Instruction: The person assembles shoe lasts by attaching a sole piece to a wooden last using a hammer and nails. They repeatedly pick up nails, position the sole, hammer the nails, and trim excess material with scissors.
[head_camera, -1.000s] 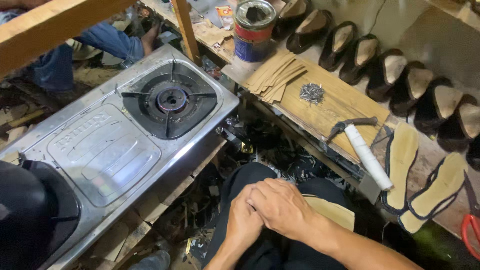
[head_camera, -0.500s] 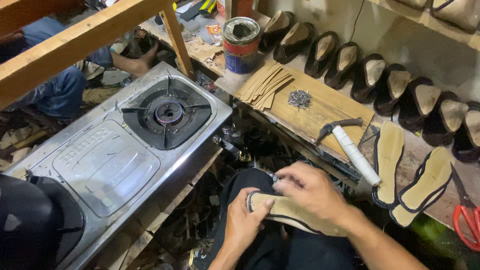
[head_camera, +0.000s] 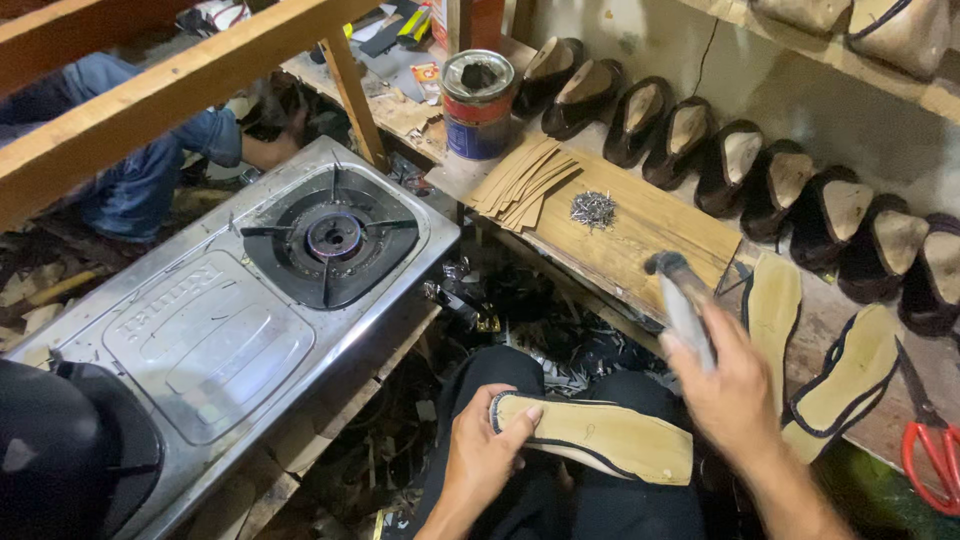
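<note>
Wooden bench (head_camera: 640, 235) runs from 12 to 3 o'clock, carrying a glue tin (head_camera: 478, 103), a heap of small nails (head_camera: 593, 209) and a row of dark shoes (head_camera: 740, 165). Steel gas stove (head_camera: 250, 310) sits at 9 o'clock. Left hand (head_camera: 487, 455) grips the heel end of a tan insole (head_camera: 595, 437) lying across the lap at 6 o'clock. Right hand (head_camera: 725, 385) is closed around a blurred hammer (head_camera: 682, 300), raised just above the insole.

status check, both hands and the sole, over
Left hand grips insole on lap. Right hand holds hammer, raised. Nothing between them.
</note>
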